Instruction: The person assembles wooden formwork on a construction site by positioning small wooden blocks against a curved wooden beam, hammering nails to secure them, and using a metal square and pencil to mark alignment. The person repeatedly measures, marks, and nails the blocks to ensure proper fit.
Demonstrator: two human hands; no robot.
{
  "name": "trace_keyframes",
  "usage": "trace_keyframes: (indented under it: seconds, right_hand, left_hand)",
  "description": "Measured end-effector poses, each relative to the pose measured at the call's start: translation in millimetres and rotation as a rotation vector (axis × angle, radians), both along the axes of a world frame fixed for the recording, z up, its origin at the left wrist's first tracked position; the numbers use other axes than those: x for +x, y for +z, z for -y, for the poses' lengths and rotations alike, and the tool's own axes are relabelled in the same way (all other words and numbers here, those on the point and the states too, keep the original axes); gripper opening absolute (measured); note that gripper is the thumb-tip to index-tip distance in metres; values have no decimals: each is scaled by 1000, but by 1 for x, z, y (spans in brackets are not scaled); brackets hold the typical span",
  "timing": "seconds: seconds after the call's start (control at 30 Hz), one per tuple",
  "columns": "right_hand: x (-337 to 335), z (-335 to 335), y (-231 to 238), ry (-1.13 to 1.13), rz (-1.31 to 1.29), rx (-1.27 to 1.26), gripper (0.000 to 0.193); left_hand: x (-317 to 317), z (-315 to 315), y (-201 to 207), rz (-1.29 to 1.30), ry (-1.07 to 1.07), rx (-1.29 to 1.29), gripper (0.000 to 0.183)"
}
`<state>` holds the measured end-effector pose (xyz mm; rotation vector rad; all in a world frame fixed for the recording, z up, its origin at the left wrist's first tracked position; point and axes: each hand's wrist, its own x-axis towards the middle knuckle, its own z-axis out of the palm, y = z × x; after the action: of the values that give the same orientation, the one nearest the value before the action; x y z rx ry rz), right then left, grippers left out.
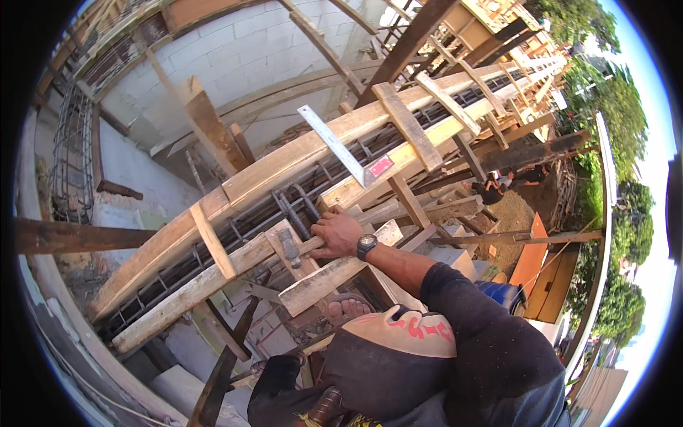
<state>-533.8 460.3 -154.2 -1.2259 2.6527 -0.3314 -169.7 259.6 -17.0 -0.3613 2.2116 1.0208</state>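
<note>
My right hand (338, 231), a watch on its wrist, reaches in from the right and rests at the near side of a long timber formwork. Its fingers are closed round the wooden handle of a hammer (289, 248), whose metal head lies over a short board just left of the hand. Beyond the fingertips, steel reinforcing bars (297, 213) run inside the formwork. A metal try square (334, 146) with a red-marked stock lies across the formwork's top, farther off. My left hand is out of view. Part of a brown handle-like thing (327, 404) shows low by my body.
Wooden crosspieces (212, 240) bridge the formwork. A loose plank (340, 285) lies near my sandalled foot (348, 307). Beyond stands a white block wall (242, 53). A dark beam (85, 236) juts in from the left. Other people (494, 186) are lower down at right, near a blue drum (501, 293).
</note>
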Motion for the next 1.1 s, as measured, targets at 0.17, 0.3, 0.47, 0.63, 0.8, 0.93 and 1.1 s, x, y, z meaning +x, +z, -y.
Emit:
trace_keyframes:
  seconds: [0.17, 0.3, 0.47, 0.63, 0.8, 0.93, 1.1]
  right_hand:
    - [-2, 0, 19, -33, 29, 37, 58]
    - [6, 3, 1, 9, 20, -11, 59]
    - [8, 9, 11, 26, 89, 94, 57]
    - [-4, -9, 9, 53, 51, 91, 58]
    - [-4, -5, 8, 53, 70, 63, 59]
    - [-2, -6, 10, 43, 44, 84, 58]
    - [5, -3, 6, 57, 31, 49, 60]
  left_hand:
    - [87, -4, 16, 84, 26, -28, 57]
    - [141, -9, 24, 281, 47, -42, 59]
    - [198, -22, 8, -73, 38, -133, 54]
    - [175, -32, 1, -115, 77, -114, 50]
    - [159, -32, 13, -75, 77, -147, 45]
    - [157, -33, 17, -86, 58, -171, 42]
    - [148, -25, 49, -139, -77, -336, 39]
